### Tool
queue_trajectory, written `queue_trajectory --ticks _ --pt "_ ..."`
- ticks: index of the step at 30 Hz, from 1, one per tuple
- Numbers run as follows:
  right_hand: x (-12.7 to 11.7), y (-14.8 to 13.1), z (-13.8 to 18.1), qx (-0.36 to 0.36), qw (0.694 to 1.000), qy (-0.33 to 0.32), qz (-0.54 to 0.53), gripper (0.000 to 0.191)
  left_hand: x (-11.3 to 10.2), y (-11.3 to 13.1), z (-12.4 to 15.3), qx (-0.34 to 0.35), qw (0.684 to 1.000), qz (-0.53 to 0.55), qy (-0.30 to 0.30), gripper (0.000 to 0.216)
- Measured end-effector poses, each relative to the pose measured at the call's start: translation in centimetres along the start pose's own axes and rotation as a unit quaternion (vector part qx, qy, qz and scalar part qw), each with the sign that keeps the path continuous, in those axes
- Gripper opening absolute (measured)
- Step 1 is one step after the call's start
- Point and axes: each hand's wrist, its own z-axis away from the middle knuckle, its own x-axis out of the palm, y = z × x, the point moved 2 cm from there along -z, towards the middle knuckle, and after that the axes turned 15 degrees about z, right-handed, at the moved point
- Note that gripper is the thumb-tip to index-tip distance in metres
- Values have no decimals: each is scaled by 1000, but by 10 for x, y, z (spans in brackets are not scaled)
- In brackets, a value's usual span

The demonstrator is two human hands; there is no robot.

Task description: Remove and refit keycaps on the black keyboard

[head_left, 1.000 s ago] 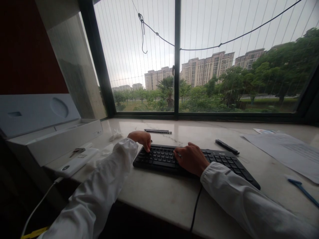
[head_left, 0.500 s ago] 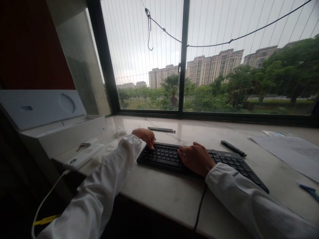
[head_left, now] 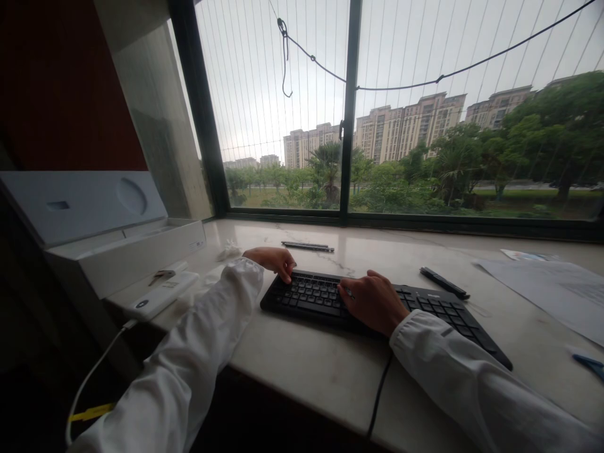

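A black keyboard (head_left: pixel 321 299) lies on the pale marbled counter, turned slightly with its right end nearer to me. My left hand (head_left: pixel 274 259) is at its far left corner, thumb down by the keys and fingers curled in; whatever they may hold is hidden. Over the middle of the keyboard rests my right hand (head_left: pixel 375 302), its fingers bent and pressed together. A small pale glint shows by those fingertips, too small to name. The keyboard's cable (head_left: pixel 380 393) runs from under my right wrist over the counter's front edge. Both arms wear loose white sleeves.
Slim dark rods (head_left: pixel 307 246) lie behind the keyboard, and a black stick-like object (head_left: pixel 444 282) at its back right. Papers (head_left: pixel 547 292) and a blue tool (head_left: pixel 589 363) are rightward. Leftward stand an open white box (head_left: pixel 136 251) and a white power bank (head_left: pixel 163 294) with a cable.
The view has shifted slightly, so everything sits a little further right. Both hands keep nearly the same places on the keyboard; the left wrist has drawn slightly leftward.
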Motion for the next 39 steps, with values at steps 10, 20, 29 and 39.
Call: queue_trajectory --ticks 10,20,29,39 --pt "-1 0 0 -5 1000 16 3 42 2 4 4 10 999 30 -27 46" --pt "-2 -1 -1 1 1000 22 -10 41 -1 14 2 -6 996 -89 6 34" --pt "-1 0 0 1 1000 16 -10 40 3 11 9 -3 998 35 -46 35" --pt "0 0 0 1 1000 8 -8 40 3 5 19 -6 997 70 -5 39"
